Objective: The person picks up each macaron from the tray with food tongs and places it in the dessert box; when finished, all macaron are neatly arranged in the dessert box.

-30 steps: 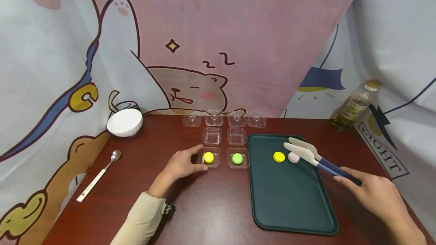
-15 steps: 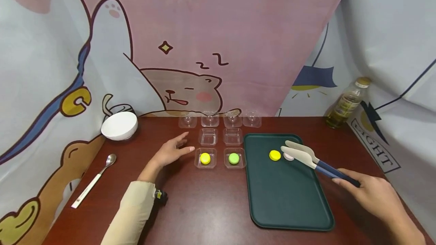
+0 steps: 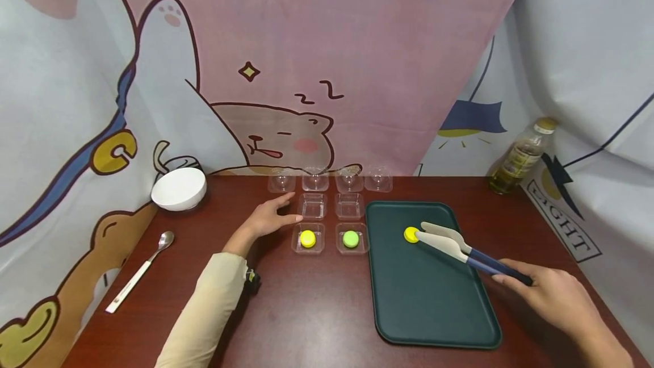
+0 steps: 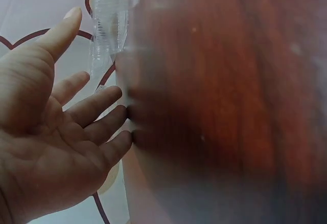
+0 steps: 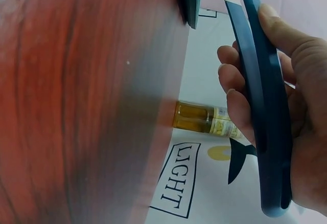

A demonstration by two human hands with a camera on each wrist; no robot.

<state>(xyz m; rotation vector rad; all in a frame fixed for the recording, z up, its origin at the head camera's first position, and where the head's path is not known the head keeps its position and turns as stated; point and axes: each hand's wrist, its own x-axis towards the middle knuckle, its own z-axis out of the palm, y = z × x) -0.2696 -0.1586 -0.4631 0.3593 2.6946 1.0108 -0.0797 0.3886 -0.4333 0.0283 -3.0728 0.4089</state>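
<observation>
- Right hand [image 3: 557, 297] curled round the tongs [image 3: 476, 260], blades apart, poised over the green tray [image 3: 434, 305]!
- Yellow macaron [image 3: 410, 235] sits on the tray's far half, tongs right at it; contact can't be told.
- Left hand [image 3: 268, 219], fingers spread, gripping nothing, by a clear box [image 3: 313, 207] left of the tray.
- Looks like the pick-up step; next calls for a gentle, level squeeze.

The sleeved left forearm [image 3: 209, 308] slants up and to the right, ending in a left hand [image 3: 267, 218] with its thumb [image 4: 60, 36] held well apart from loosely extended fingers [image 4: 97, 103]. The right hand [image 3: 554, 293] points left from a bare wrist [image 3: 600, 337] at the lower right, its fingers [image 5: 239, 110] curled in a grip and its thumb [image 5: 286, 31] nearly straight opposite them.
</observation>
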